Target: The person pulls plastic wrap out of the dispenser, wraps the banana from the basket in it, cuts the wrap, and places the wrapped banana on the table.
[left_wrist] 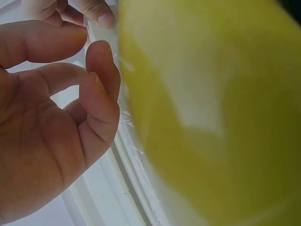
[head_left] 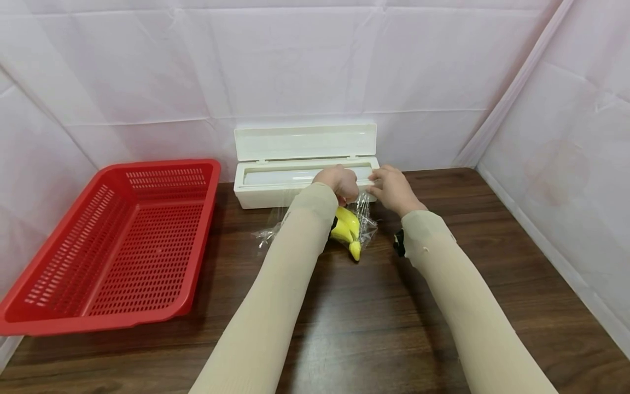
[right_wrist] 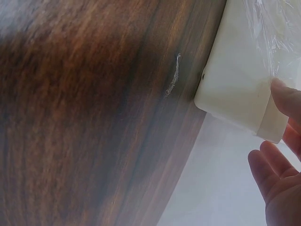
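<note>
A long white cling film box (head_left: 261, 200) stands against the back cloth, its lid (head_left: 305, 142) up and a roll inside. Clear film (head_left: 364, 213) hangs crinkled over its front, around glossy yellow bananas (head_left: 346, 224) on the table. My left hand (head_left: 339, 183) is over the box's front edge, fingers curled and thumb close to the index fingertip; nothing shows between them in the left wrist view, where a banana (left_wrist: 197, 117) fills the right side. My right hand (head_left: 392, 191) grips the box's right end, its thumb on the front edge by the film.
A red slotted basket (head_left: 197, 257) sits at the left of the dark wooden table (head_left: 374, 328). White cloth (head_left: 295, 65) hangs behind and along both sides. A small twisted scrap of film (right_wrist: 174, 77) lies beside the box in the right wrist view.
</note>
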`<state>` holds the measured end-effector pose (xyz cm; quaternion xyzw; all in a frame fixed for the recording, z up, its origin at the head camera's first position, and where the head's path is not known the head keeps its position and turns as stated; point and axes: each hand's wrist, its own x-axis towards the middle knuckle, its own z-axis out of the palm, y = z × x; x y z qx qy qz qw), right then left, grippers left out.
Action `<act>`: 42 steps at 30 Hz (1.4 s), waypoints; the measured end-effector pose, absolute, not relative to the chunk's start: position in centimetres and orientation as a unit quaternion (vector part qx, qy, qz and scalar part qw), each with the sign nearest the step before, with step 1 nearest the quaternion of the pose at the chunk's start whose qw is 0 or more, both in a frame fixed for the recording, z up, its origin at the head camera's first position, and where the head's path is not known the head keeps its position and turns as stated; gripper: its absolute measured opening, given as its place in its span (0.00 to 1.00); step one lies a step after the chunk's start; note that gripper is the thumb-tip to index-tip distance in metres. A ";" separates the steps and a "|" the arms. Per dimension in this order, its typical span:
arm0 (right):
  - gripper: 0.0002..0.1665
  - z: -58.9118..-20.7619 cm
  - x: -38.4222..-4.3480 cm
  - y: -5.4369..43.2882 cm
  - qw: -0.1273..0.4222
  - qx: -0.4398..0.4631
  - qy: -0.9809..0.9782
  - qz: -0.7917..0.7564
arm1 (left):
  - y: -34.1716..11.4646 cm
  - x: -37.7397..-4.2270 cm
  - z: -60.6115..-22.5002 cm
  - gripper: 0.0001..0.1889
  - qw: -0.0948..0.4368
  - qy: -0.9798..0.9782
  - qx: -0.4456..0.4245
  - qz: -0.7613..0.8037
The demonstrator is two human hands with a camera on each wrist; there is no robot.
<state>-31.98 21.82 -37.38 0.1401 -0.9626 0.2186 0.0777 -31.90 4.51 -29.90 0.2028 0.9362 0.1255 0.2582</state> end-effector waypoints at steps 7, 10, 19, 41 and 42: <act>0.18 -37.3 -31.9 22.0 0.077 0.135 -0.963 0.219 | 4.9 -31.9 -30.0 0.08 0.259 0.935 0.207 0.126; 0.17 -37.2 -31.8 22.1 0.077 0.132 -0.964 0.218 | 5.1 -32.0 -30.0 0.07 0.266 0.931 0.216 0.127; 0.17 -37.5 -31.7 21.7 0.076 0.130 -0.963 0.225 | 5.2 -32.0 -30.3 0.24 0.299 0.912 0.226 0.166; 0.19 -37.4 -31.8 20.9 0.058 0.122 -0.969 0.209 | 6.2 -31.8 -31.0 0.21 0.278 0.913 0.241 0.176; 0.19 -37.5 -31.8 21.0 0.059 0.121 -0.969 0.207 | 6.2 -31.8 -31.0 0.24 0.280 0.912 0.238 0.180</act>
